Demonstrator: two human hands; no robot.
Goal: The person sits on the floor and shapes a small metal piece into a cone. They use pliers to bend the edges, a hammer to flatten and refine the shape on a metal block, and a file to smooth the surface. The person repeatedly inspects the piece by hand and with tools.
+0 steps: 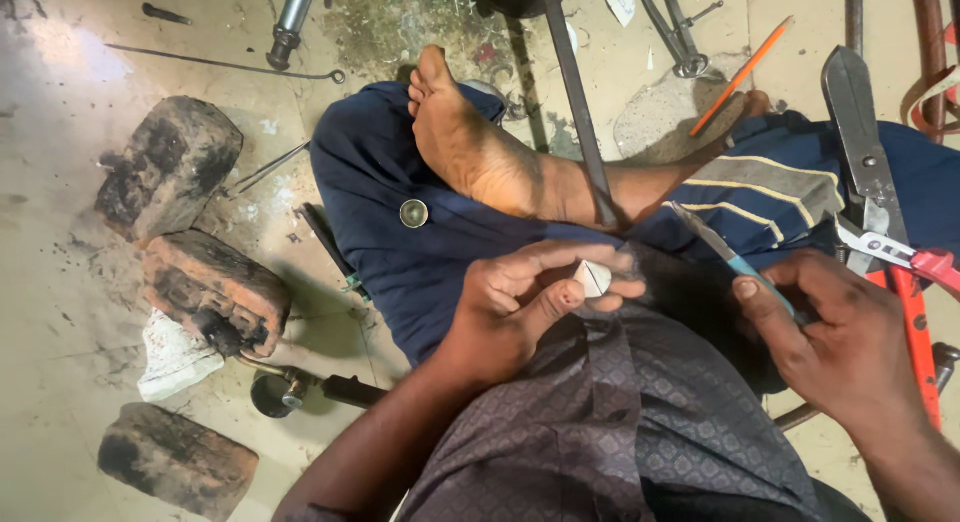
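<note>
I sit cross-legged on the floor, my bare foot resting on a dark blue cloth over my lap. My left hand pinches a small flat piece of pale metal between thumb and fingers. My right hand grips small blue-handled snips, whose blades point up and left toward the piece without touching it. A small round metal cap lies on the blue cloth, left of my ankle.
Three soot-blackened bricks lie on the floor at left, with a torch head and a white rag beside them. Large red-handled shears rest at right. An orange pencil, dividers and metal rods lie beyond.
</note>
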